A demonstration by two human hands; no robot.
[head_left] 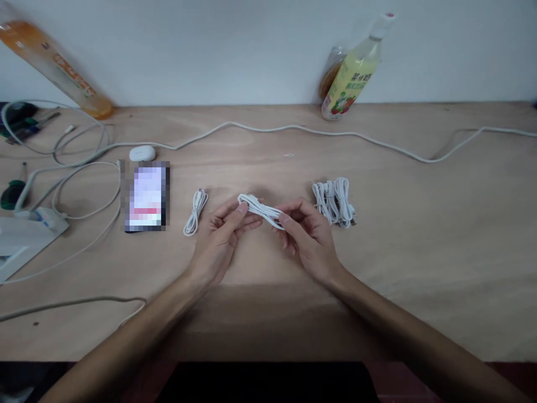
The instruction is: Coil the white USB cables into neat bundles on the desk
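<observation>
My left hand (220, 238) and my right hand (308, 238) hold a folded bundle of white cable (260, 209) between them, just above the wooden table (419, 235). The left fingers pinch its left end, the right fingers grip its right end. A single coiled white cable (195, 212) lies on the table left of my left hand. A pile of coiled white cables (334, 201) lies right of my right hand.
A phone (146, 196) lies left of the single cable, with a small white case (142, 153) behind it. A long white cord (293, 130) crosses the table. Two bottles (354, 70) lean on the back wall; an orange bottle (54, 64) and screwdrivers (25, 126) are far left.
</observation>
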